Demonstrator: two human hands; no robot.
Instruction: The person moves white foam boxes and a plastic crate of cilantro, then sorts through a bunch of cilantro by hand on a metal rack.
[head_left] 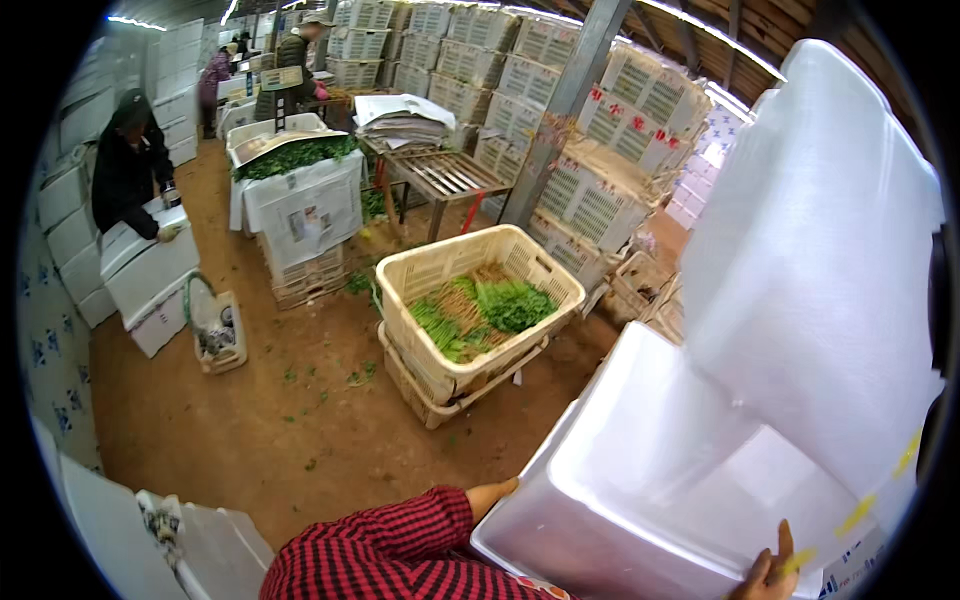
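Big white foam box (620,440) sits right up against the person at lower right, tilted, just in front of a taller white foam block (810,230). The left grip (494,494) reaches the box's near left edge out of a red-and-black checked sleeve (400,530), but its fingers are mostly hidden, so can't tell if it's pinching or just bracing. The right grip (768,575) is down at the lower edge by some yellow tape (856,515), a finger pointing up against the foam. It's cut off by the frame, so no idea how tight it is.

Past that, a cream crate (468,370) full of leafy greens (515,305) stands on another crate (430,405) on the brown floor (300,430). Behind it, white sheets (405,125) are piled on a slatted tabletop (445,175). Over left, a co-worker in dark clothes (128,165) leans over another foam box (150,265).
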